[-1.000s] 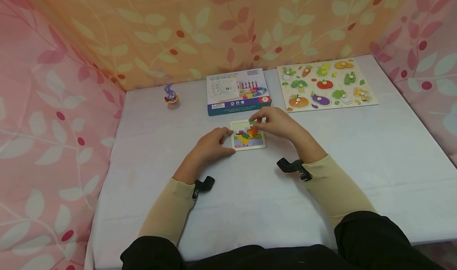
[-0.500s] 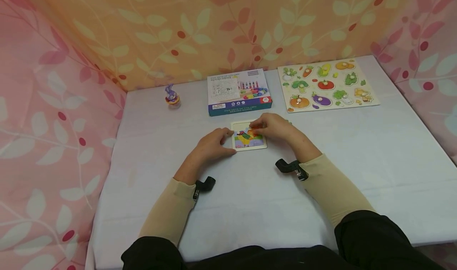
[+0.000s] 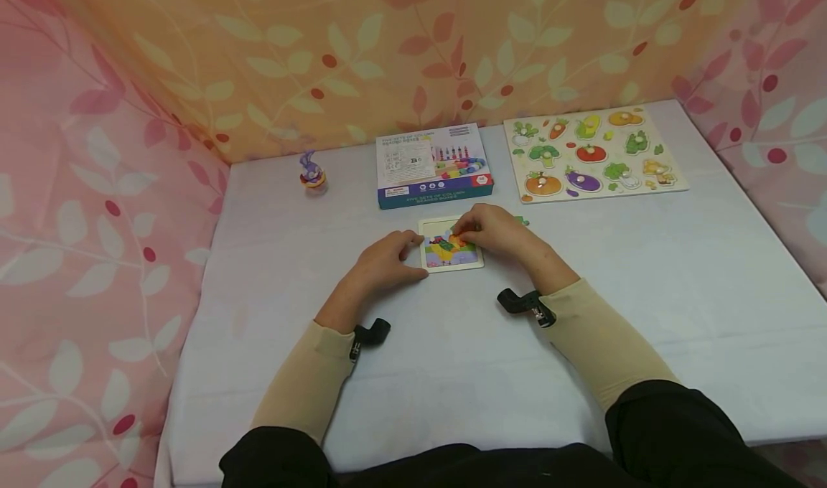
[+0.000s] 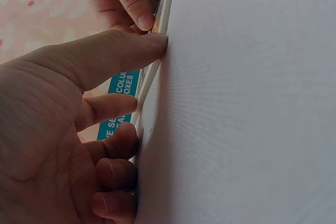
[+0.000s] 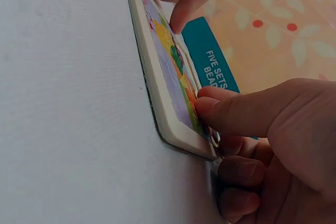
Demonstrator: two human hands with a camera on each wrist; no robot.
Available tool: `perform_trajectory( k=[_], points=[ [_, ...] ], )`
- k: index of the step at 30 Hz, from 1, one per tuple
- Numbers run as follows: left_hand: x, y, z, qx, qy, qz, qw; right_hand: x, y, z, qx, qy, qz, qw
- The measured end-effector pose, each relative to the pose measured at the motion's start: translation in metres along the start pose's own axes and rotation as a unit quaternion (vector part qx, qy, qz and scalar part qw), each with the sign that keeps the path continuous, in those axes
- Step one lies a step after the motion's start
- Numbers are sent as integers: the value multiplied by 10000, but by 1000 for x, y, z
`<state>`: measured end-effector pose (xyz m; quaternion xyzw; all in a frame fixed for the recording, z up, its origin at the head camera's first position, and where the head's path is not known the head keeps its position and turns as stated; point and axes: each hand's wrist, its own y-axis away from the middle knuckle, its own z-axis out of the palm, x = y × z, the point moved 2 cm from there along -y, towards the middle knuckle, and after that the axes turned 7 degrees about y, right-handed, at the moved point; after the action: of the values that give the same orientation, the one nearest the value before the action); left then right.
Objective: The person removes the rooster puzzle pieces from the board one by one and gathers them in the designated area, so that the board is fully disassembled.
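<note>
A small jigsaw puzzle (image 3: 451,264) in a cream frame lies mid-table, its lower part filled with a bright picture. My left hand (image 3: 386,260) holds the frame at its left side, thumb at the near corner and index finger higher up. From the right, my right hand (image 3: 496,230) pinches an orange and green puzzle piece (image 5: 190,94) between thumb and index finger, low over the picture. That hand covers the frame's upper right. A green puzzle piece (image 3: 522,221) peeks out just beyond its knuckles.
Behind the puzzle lies a boxed bead set (image 3: 434,166). A vegetable peg board (image 3: 597,190) lies at the back right, and a small purple figurine (image 3: 313,172) stands at the back left. Patterned cloth (image 3: 271,64) walls the table's back and sides.
My right hand has come down and slightly nearer, settling its fingertips on the picture and uncovering the green piece behind its knuckles. The left hand keeps its place on the frame.
</note>
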<state>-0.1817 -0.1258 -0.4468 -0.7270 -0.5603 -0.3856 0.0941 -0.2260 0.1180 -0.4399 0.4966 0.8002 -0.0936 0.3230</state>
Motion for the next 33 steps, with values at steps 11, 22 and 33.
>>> perform_trajectory(
  k=[11,22,33],
  points=[
    [-1,-2,1,-26,-50,97,9999,-1,2,-2,108,336,151,9993],
    [-1,-1,1,-7,1,136,9999,0,7,-13,-307,333,285,9986],
    [-2,-1,1,9,-26,137,9999,8,5,-15,-314,223,207,9990]
  ],
)
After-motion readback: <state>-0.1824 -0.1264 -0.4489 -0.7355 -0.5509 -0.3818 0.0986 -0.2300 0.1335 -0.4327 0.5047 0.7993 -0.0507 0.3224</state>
